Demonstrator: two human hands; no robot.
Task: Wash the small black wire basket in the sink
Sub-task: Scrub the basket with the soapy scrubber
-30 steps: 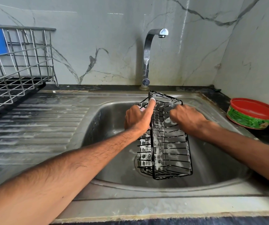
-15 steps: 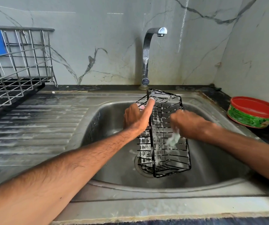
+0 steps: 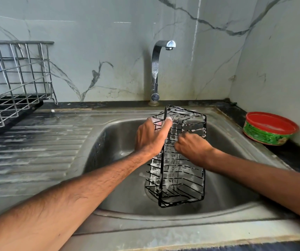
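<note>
While the left hand (image 3: 150, 137) grips the sudsy basket (image 3: 181, 169) on end in the sink (image 3: 113, 142), the right hand (image 3: 192, 147) has slid back up its side, fingers curled, around what I cannot tell. I judge scrubbing continues; rinsing remains.

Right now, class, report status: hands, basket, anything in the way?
Left hand grips basket top; basket on end in sink, soapy. Right hand curled against basket wires, hold unclear. Tap off, nothing blocking.
</note>
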